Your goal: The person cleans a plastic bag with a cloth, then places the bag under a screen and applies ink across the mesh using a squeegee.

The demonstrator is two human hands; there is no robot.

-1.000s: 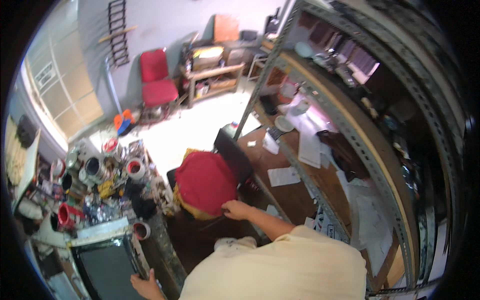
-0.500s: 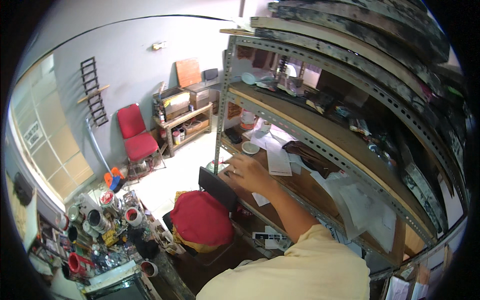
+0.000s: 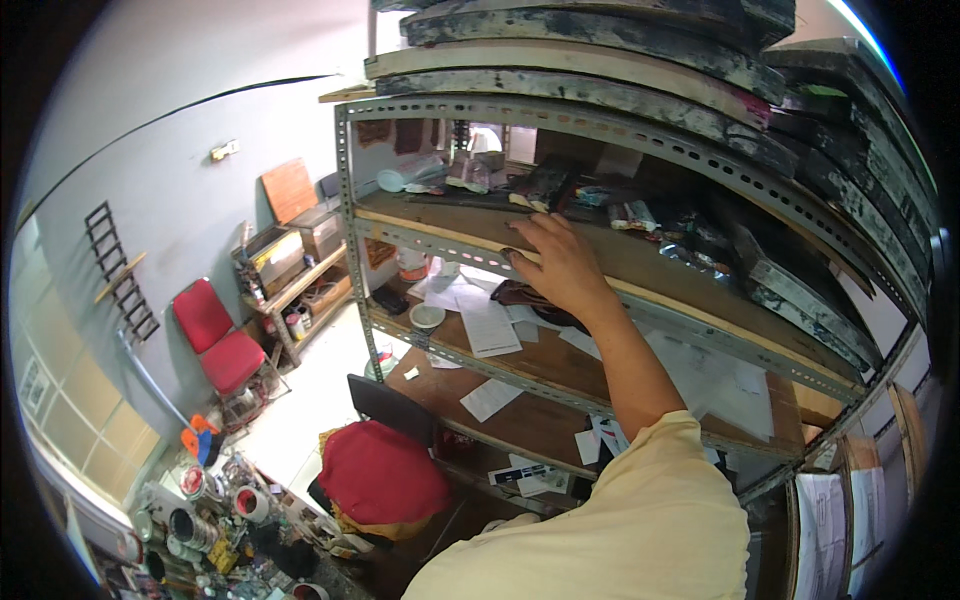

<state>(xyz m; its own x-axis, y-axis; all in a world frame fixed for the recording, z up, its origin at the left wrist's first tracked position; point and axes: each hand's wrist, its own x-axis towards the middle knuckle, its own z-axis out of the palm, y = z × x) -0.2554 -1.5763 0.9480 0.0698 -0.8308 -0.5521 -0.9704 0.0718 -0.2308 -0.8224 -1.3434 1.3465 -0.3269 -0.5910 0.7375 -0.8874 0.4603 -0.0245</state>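
My right hand reaches out to the shelving rack, its back toward me and its thumb apart from the fingers. The fingertips are at the front edge of the upper shelf board; I cannot tell whether they press on it. No object shows in the hand. Just beyond the fingers lie a dark item and several small plastic packets, one being a clear packet. Beneath the hand, on the lower shelf, are a dark brown bag-like item, partly hidden, and a white sheet of paper. My left hand is out of view.
Paint-stained frames are stacked on top of the rack. A stool with a red cloth stands below left, near paint cans. Farther off are a red chair and a wooden bench. A metal upright bounds the rack's left end.
My right hand has risen from in front of the lower shelf to the upper shelf's front edge. The view has turned right, so the rack sits farther left.
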